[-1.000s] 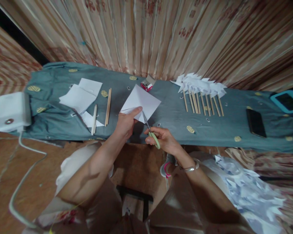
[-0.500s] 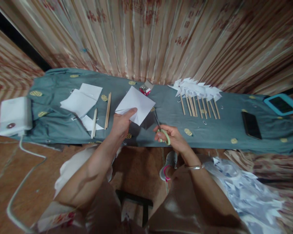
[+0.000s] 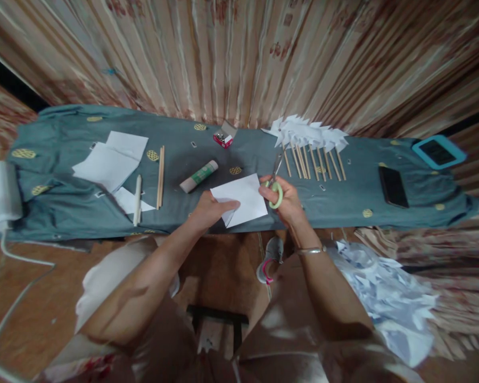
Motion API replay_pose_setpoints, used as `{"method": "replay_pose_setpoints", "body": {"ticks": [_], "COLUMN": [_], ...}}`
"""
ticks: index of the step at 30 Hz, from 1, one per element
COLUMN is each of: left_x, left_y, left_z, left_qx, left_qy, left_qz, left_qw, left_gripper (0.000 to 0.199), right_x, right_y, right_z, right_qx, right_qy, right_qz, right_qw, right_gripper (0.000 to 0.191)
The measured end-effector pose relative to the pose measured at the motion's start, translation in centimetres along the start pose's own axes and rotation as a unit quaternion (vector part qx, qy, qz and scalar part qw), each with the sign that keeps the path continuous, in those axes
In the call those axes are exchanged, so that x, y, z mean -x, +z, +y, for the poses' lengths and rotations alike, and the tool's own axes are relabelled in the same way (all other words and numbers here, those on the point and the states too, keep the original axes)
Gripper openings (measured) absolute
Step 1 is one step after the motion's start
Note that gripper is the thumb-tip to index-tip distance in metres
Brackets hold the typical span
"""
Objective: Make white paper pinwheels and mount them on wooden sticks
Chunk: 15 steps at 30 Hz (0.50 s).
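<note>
My left hand (image 3: 212, 210) pinches a white sheet of paper (image 3: 247, 197) by its left side, thumb on top; a slit shows near its lower corner. Beside the paper's right edge, my right hand (image 3: 283, 197) is closed on scissors (image 3: 276, 186) with light green handles, blades pointing up and away. The right fingers are at the paper's edge; whether they also grip it I cannot tell. Behind the paper lies a glue stick (image 3: 199, 176). A small red box of pins (image 3: 223, 139) stands open farther back.
Several paper pinwheels on sticks (image 3: 311, 141) lie at the back right. Left are white sheets (image 3: 109, 162), wooden sticks (image 3: 160, 178) and a white pen-like stick (image 3: 138, 199). A phone (image 3: 393, 186) and blue-framed tablet (image 3: 439, 151) lie right; a white device (image 3: 0, 189) sits far left.
The paper has turned and come down toward me, uncovering the glue stick. My right hand has moved up to the paper's edge, and the scissors now point upward.
</note>
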<state>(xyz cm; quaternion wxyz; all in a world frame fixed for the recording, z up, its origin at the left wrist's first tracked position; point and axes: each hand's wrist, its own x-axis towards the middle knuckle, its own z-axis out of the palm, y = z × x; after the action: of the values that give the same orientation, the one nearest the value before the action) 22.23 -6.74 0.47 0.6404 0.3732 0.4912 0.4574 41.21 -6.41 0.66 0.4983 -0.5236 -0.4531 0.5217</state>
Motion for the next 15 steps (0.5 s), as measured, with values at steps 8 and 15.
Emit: {"method": "replay_pose_setpoints", "body": {"ticks": [8,15], "left_x": [-0.3,-0.6], "left_y": [0.2,0.0], "left_z": [-1.2,-1.2], "left_qx": [-0.073,-0.103], "left_qy": [-0.032,-0.029], "left_qz": [-0.027,-0.041], "left_qw": [0.996,0.993], "left_gripper": [0.047,0.033], "right_x": [-0.3,-0.8], "right_y": [0.6,0.0], "right_z": [-0.2,-0.4], "right_qx": [-0.031,-0.049], "right_qy": [0.007,-0.021], "right_qz": [-0.007,0.043], "right_qw": [0.999,0.998], "right_gripper": [0.053,0.047]}}
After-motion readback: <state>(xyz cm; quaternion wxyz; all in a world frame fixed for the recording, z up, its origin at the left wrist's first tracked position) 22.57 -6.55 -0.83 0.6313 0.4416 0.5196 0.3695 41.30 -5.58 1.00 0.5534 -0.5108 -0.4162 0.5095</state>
